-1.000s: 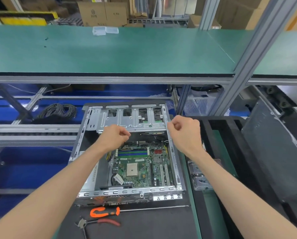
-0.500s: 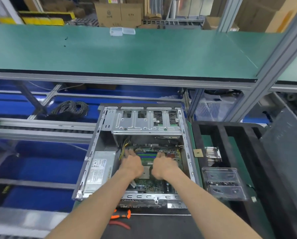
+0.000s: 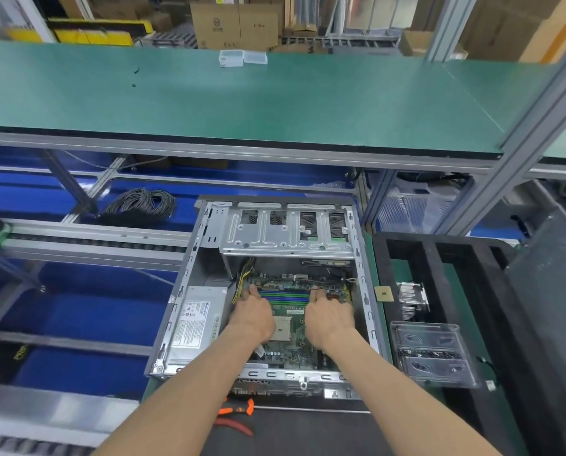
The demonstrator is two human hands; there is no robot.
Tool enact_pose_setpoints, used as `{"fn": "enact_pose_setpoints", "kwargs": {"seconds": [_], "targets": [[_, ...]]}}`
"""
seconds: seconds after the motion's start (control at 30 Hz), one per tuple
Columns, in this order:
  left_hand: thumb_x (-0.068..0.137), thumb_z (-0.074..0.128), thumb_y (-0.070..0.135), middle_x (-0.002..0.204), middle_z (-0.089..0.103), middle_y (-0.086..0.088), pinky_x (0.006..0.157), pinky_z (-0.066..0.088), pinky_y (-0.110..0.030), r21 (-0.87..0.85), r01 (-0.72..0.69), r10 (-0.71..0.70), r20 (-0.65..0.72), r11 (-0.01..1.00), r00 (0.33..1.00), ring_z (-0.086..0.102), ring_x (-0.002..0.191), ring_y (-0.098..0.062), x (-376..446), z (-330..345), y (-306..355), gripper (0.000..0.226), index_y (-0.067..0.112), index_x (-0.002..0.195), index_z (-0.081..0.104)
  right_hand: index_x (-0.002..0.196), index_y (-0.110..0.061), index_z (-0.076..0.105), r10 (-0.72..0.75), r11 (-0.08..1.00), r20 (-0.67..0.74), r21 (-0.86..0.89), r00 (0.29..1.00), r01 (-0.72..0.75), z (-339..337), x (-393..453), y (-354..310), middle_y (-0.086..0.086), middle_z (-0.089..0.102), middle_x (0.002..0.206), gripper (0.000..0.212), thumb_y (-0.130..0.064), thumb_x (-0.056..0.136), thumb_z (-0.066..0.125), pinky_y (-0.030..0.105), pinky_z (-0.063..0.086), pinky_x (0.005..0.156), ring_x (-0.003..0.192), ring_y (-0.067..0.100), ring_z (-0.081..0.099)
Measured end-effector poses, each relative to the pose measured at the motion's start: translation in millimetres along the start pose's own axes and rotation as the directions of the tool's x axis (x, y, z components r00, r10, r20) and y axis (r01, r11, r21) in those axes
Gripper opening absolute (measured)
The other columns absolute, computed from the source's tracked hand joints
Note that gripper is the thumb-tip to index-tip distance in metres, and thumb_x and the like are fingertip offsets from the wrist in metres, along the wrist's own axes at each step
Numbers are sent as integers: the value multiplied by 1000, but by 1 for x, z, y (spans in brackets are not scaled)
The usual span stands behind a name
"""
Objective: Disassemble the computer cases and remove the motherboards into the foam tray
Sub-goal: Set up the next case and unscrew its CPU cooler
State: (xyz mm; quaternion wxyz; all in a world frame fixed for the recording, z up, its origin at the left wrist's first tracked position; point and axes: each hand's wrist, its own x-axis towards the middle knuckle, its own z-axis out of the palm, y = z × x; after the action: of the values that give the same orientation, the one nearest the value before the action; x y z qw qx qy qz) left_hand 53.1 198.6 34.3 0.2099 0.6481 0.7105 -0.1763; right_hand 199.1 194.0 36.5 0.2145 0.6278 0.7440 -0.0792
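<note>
At centre frame the open grey metal computer case holds the green motherboard. The left hand and right hand rest on it, fingers curled over the memory slots; whether either grip pinches anything, I cannot tell. Right, the black foam tray.

The case is bare grey sheet metal with a dull sheen. The board inside is glossy green. The tray is matt black foam. The shelf has a smooth matt green mat, and the boxes behind are brown cardboard.
</note>
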Motion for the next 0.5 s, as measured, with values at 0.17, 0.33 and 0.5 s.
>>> {"fn": "enact_pose_setpoints", "kwargs": {"seconds": [0.17, 0.33, 0.5], "targets": [[98, 48, 15, 161, 13, -25, 111, 37, -42, 39, -5, 5, -6, 999, 1000, 32, 141, -40, 1, 0, 0, 70, -12, 152, 12, 140, -1, 45, -3, 999, 1, -54, 1000, 3, -3, -2, 0, 15, 42, 140, 52, -16, 93, 58, 41, 46, 81, 102, 30, 65], [99, 46, 18, 161, 13, -27, 110, 37, -41, 65, -17, 18, -22, 998, 1000, 33, 141, -41, 1, 1, 1, 71, -14, 151, 10, 139, -2, 47, 14, 1000, 17, -17, 1000, -14, -4, -2, 2, 14, 42, 141, 49, -13, 92, 57, 40, 44, 80, 103, 29, 65], [98, 48, 16, 162, 11, -24, 107, 43, -42, 37, -17, 17, -1, 999, 1000, 37, 138, -40, 4, 0, -1, 64, -11, 150, 23, 138, -3, 46, 30, 999, 38, 37, 999, -31, -5, -2, 2, 12, 42, 139, 48, -14, 93, 55, 41, 42, 75, 106, 31, 61]]}}
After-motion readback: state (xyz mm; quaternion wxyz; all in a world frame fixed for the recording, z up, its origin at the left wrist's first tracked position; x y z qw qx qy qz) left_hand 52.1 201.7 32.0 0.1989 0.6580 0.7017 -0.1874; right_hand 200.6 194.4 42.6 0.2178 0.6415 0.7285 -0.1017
